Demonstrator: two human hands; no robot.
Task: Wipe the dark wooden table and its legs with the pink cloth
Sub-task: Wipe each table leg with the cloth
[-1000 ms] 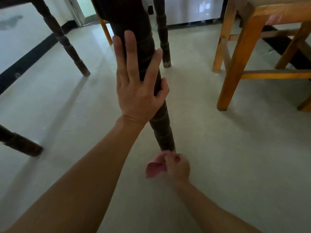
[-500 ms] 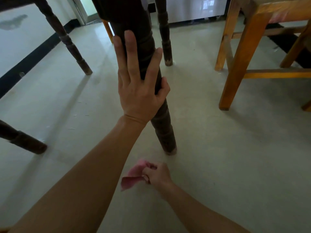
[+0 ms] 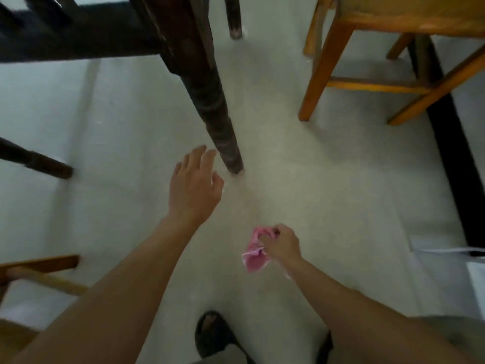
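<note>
A dark turned table leg [image 3: 212,111] runs down from the dark table frame [image 3: 78,32] at the top left to the pale floor. My left hand [image 3: 194,187] hovers open just left of the leg's foot, fingers spread and not touching it. My right hand [image 3: 282,244] sits lower and nearer to me, gripping the crumpled pink cloth [image 3: 254,254], which hangs off its left side. Two more dark legs show: one at the left edge [image 3: 39,161] and one at the top [image 3: 233,19].
A light wooden chair [image 3: 367,61] stands at the upper right beside a black floor strip [image 3: 451,153]. Another wooden piece [image 3: 39,271] lies at the lower left. My dark shoe [image 3: 212,334] is at the bottom centre. A white object [image 3: 472,274] sits at the right edge.
My left hand has let go of the table leg and dropped beside its foot. My right hand has drawn the cloth back from the leg. The view has risen and tilted downward.
</note>
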